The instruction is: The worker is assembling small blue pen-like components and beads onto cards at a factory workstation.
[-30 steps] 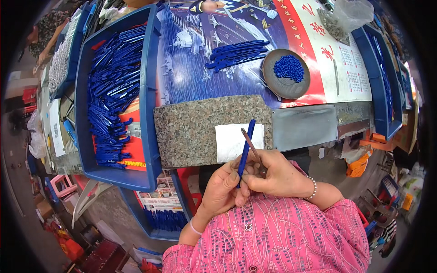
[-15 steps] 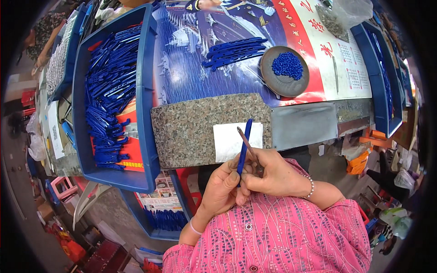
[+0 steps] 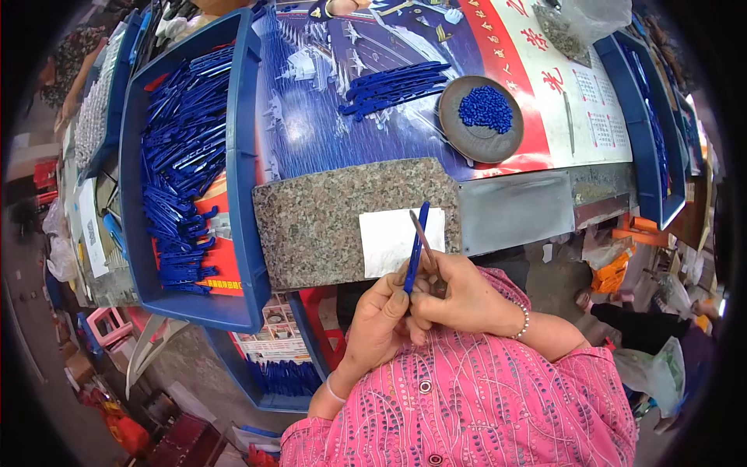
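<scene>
Clamping blue strip (image 3: 413, 266) low: left grip (image 3: 377, 315) | strip's upper length projecting forward | right grip (image 3: 465, 297) clamped on brown rod (image 3: 427, 247)

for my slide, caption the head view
Left hand holds a blue strip, right hand a brown stick, near white paper.

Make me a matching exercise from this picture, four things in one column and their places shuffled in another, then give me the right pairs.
Things
1. Long slim blue plastic-looking strip
2. Small blue oval beads
3. White squarish paper-like sheet
4. Thin brown rod

Places
A. On the speckled grey stone slab
B. In the right hand
C. In the left hand
D. In the round grey-brown dish

Pairs: 1-C; 2-D; 3-A; 4-B
</scene>
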Demonstrator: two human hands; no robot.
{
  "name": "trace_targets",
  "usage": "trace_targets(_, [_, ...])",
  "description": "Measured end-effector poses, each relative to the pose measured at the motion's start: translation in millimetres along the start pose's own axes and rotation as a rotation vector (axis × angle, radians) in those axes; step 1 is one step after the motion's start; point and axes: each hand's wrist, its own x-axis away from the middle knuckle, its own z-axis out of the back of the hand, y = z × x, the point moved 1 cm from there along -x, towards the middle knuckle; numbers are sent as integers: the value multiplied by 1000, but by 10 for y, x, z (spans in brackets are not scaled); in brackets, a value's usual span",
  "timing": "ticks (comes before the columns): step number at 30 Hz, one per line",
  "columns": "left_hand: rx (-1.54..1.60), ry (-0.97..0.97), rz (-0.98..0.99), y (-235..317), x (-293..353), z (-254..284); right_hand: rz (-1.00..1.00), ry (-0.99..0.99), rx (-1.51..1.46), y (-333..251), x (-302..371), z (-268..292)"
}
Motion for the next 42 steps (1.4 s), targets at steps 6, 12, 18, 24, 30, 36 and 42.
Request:
trace_targets(6, [122, -67, 79, 43, 42, 20, -63, -4, -281, -58, 4, 8])
trace_targets(12, [233, -108, 82, 75, 50, -44, -82, 3, -148, -86, 30, 21])
trace_targets(18, [45, 22, 41, 72, 50, -101, -23, -81, -129, -166, 68, 41])
trace_targets(24, [-83, 166, -74, 58, 83, -160, 132, 3, -75, 16, 8, -16])
trace_targets(30, [-143, 86, -109, 24, 41, -195, 109, 26, -179, 42, 51, -13])
trace_targets(36, [-189, 65, -131, 14, -18, -246, 111, 10, -117, -24, 126, 79])
trace_targets(42, [-209, 73, -200, 26, -46, -250, 238, -53, -151, -70, 157, 167])
